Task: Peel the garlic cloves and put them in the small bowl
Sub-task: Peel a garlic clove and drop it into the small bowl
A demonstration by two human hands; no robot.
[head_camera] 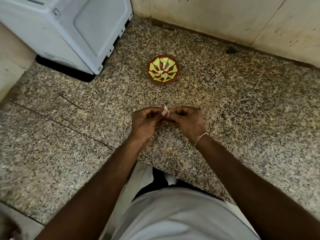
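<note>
The garlic clove (166,112) is mostly hidden between the fingers (160,113); the bowl's (152,65) contents are indistinct.

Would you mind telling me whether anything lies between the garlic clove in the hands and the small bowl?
Nothing visible does. Both hands pinch the garlic clove, and only bare speckled countertop lies between it and the small bowl straight ahead.

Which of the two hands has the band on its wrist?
The right hand: a thin pale band circles its wrist, while the left hand has a bare wrist. Both pinch the garlic clove between them, short of the small bowl.
</note>
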